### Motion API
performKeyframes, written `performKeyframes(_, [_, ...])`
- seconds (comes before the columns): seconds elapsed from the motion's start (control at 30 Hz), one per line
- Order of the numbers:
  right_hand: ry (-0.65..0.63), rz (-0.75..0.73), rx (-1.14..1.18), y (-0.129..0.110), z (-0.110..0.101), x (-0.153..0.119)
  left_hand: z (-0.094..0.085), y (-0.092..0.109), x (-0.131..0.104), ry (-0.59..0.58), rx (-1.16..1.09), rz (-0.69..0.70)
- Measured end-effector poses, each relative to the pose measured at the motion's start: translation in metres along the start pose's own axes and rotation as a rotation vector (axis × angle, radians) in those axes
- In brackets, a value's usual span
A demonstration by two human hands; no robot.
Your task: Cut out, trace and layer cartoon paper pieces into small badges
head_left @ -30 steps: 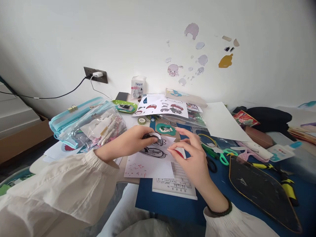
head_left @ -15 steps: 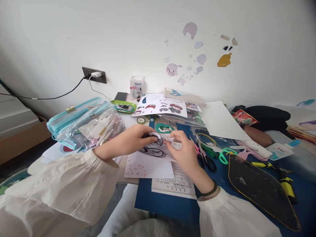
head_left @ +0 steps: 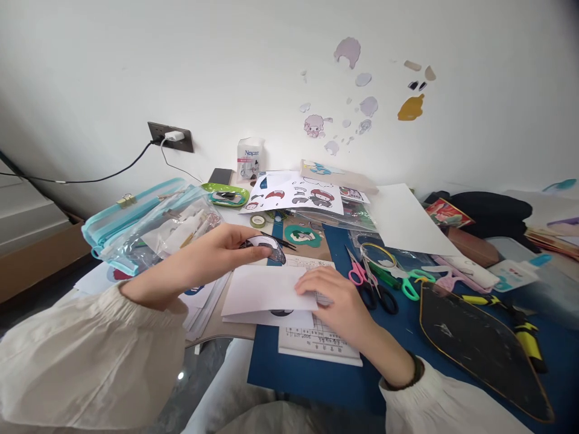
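Pinched between the thumb and fingers of my left hand (head_left: 242, 248) is a small glossy cutout (head_left: 275, 250) with black-and-white printing and a curved edge. Behind it lies a thin, dark, pointed tool (head_left: 284, 242), perhaps tweezers, partly hidden by that hand. My right hand (head_left: 332, 295) grips the right edge of a folded white sheet of paper (head_left: 266, 288), fingers on top and thumb beneath. Below the upper flap, part of a dark drawing (head_left: 281, 313) shows. A printed form pad (head_left: 316, 346) lies under the sheet on the blue mat (head_left: 307, 383).
To the right lie pink-handled scissors (head_left: 356, 274), black-handled scissors (head_left: 386, 299), green-handled scissors (head_left: 411, 289) and a dark board (head_left: 479, 349). Left stands a clear bag (head_left: 158, 238) of supplies. Farther back are a tape roll (head_left: 258, 221), printed sheets (head_left: 294, 196) and a green tray (head_left: 242, 198).
My left hand has moved left and slightly up with the cutout. My right hand has come down onto the sheet, whose upper part is now folded over the drawing and red marks.
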State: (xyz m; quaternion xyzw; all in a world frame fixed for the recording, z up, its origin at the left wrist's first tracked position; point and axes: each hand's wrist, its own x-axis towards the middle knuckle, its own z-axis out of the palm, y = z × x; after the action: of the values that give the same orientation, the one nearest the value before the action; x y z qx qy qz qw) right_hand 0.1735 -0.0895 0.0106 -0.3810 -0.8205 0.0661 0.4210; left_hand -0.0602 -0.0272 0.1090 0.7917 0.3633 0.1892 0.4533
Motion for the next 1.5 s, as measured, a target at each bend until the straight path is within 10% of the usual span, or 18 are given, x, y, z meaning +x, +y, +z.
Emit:
performKeyframes(0.13, [-0.206,-0.037,0.075,-0.005,-0.012,-0.014,-0.004,-0.006,0.003,0.024,-0.003,-0.055])
performKeyframes(0.27, [-0.148,0.240,-0.051,0.011,-0.040,-0.018,-0.001,-0.011,0.016,0.001,0.096,-0.105])
performKeyframes(0.53, [-0.267,0.494,-0.442,0.036,-0.037,-0.002,0.048,-0.040,0.056,-0.367,-0.214,-0.202])
performKeyframes(1.07, [-0.238,0.529,-0.493,0.043,-0.042,0.027,0.067,-0.063,0.077,0.025,-0.531,-0.246])
performKeyframes(1.5, [-0.122,0.599,0.131,0.031,-0.023,0.024,0.071,-0.058,0.068,-0.129,-0.573,-0.280])
